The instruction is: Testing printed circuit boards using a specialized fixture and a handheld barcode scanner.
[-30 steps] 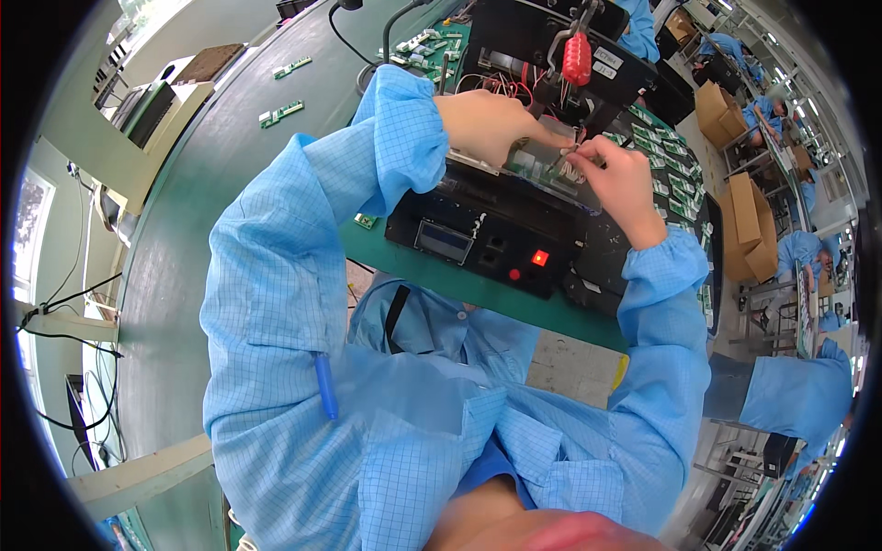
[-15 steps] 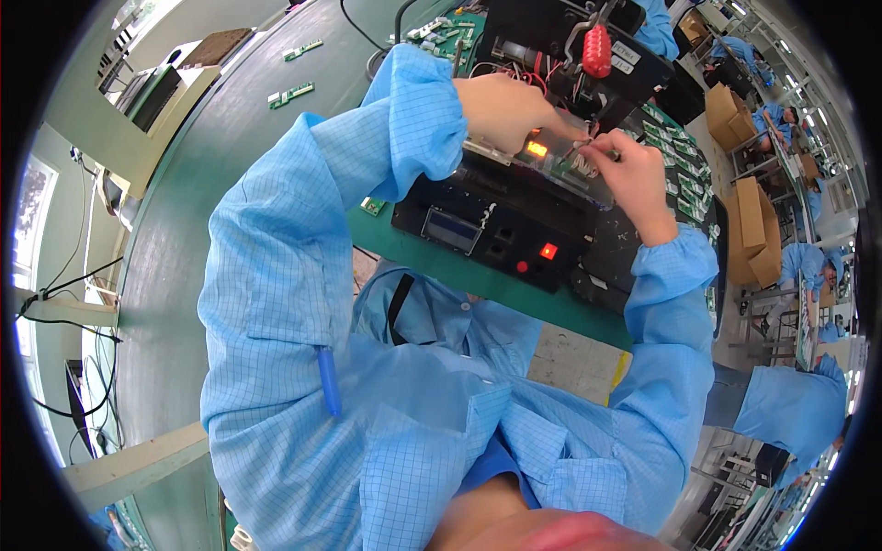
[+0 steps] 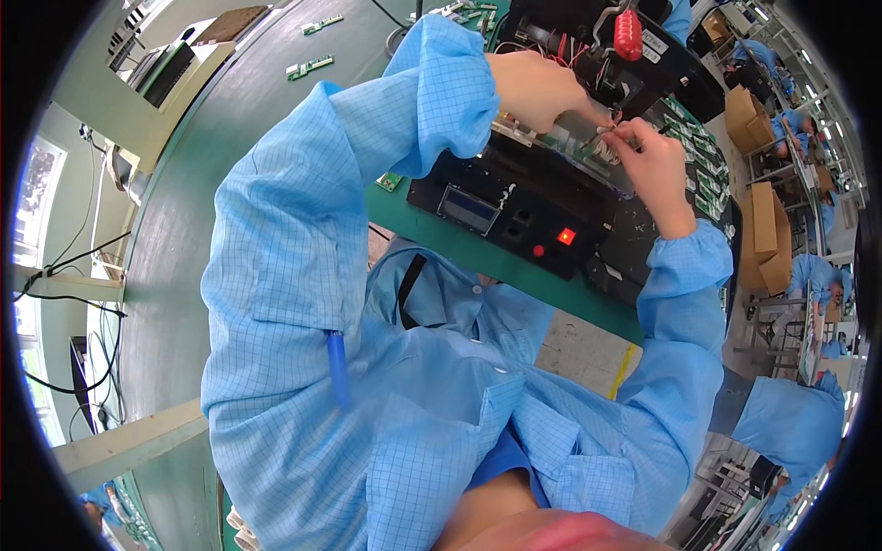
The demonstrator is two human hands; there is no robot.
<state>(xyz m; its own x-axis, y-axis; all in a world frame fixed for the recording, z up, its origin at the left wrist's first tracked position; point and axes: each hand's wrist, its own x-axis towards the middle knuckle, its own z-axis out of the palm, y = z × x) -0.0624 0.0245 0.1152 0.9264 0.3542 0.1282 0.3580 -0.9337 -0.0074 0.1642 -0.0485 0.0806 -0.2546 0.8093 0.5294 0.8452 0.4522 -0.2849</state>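
Note:
A black test fixture (image 3: 496, 216) with a small display, a lit red switch and a red button stands in front of me. Over its clear plate (image 3: 574, 138), both my hands meet at their fingertips. My left hand (image 3: 537, 90) reaches across from the left, its fingers closed toward the meeting point. From the right, my right hand (image 3: 657, 170) pinches with thumb and forefinger at the same spot. Whatever lies between the fingertips is too small to make out. Pale wires (image 3: 604, 149) show just below them.
A red-handled toggle clamp (image 3: 627, 37) rises behind my hands. Several green circuit boards (image 3: 703, 161) lie at the right, with others (image 3: 310, 67) on the green bench mat (image 3: 276, 119). Cardboard boxes (image 3: 767, 239) stand beyond the bench, where other people work.
An orange glow on the fixture beside my left hand no longer shows. The whole view has shifted slightly, and my hands stay together at the same part of the fixture.

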